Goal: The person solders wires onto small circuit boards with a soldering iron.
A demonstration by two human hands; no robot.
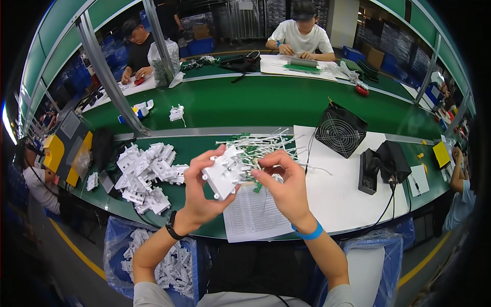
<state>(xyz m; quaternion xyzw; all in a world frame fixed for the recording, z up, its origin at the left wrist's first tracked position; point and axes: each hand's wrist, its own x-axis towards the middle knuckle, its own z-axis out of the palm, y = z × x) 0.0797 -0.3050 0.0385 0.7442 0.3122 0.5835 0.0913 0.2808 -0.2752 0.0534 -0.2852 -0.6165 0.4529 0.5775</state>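
My left hand [193, 197] grips a white plastic housing [221, 178] by its edges above the bench, with its flat side tilted up. Close to the housing's right side, my right hand [287, 187] has thumb and forefinger pinched together; what sits between them is too small to make out. Just beyond both hands lies a bundle of white wires [279, 140] with small green circuit boards. A heap of similar white housings [146, 171] lies to the left. Below my hands is a printed paper sheet [253, 217].
A black fan [341, 130] and a black device with cables [393, 161] stand on the right. Past the metal rail runs a green belt [230, 110] carrying a white housing [176, 113]. A blue bin [115, 261] holds white parts. Two people work across the belt.
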